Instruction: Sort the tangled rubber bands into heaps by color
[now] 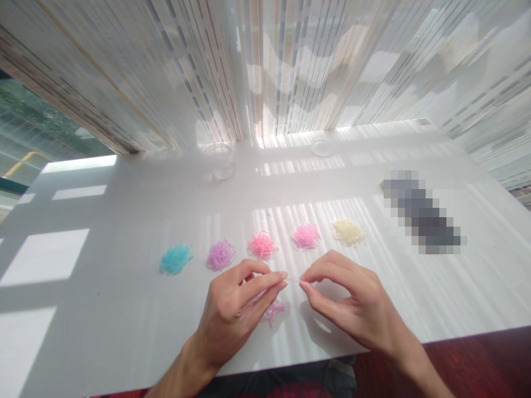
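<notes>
Between my two hands a thin pale rubber band (293, 279) is stretched a short way above the table. My left hand (243, 301) pinches one end between thumb and fingertips. The other end sits in the pinch of my right hand (346, 293). Partly hidden under my left hand lies a small bunch of pinkish-purple bands (274, 313). Beyond my hands, small heaps of bands form a row: blue (176, 258), purple (221, 255), coral pink (262, 245), light pink (306, 236) and pale yellow (348, 231).
A clear round container (222, 161) stands at the back left of the white table (136, 309). A clear lid-like disc (322, 147) lies at the back. A blurred-out dark object (421, 213) lies at the right. Striped curtains (290, 72) hang behind the table.
</notes>
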{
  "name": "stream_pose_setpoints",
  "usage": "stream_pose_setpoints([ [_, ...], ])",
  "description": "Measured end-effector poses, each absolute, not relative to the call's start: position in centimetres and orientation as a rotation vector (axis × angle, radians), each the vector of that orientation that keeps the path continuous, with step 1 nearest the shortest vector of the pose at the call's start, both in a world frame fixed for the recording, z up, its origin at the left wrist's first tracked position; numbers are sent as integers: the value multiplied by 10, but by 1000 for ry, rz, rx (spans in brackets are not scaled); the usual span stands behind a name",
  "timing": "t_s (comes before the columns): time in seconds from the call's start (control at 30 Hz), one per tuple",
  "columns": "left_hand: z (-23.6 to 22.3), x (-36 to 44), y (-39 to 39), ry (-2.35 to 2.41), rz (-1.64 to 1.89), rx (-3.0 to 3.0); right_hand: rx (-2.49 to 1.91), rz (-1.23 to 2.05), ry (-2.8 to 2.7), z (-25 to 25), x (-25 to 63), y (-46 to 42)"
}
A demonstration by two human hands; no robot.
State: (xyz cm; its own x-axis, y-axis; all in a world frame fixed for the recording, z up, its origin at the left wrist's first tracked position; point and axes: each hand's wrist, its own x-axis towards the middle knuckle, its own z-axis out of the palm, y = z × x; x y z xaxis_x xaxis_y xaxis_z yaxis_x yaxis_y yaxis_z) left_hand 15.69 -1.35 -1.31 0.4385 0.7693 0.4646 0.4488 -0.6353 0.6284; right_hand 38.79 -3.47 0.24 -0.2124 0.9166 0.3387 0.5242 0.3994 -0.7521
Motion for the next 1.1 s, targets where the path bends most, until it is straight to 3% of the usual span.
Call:
stream_pose_setpoints([
  [0.3, -16, 151, -15, 1159, 1080, 2271, -1735, 191, -1644, -8, 417, -5],
  [0.57, -15, 147, -13, 1275, 1115, 2321, -1740, 237, -1805, -18, 408, 3],
  [0.9, -13, 144, -16, 1298, 1113, 2327, -1635, 64, -1843, -13, 413, -12],
  [1.1, -8, 125, -35, 1271, 844, 2323, -1440, 300, -1868, -13, 389, -50],
])
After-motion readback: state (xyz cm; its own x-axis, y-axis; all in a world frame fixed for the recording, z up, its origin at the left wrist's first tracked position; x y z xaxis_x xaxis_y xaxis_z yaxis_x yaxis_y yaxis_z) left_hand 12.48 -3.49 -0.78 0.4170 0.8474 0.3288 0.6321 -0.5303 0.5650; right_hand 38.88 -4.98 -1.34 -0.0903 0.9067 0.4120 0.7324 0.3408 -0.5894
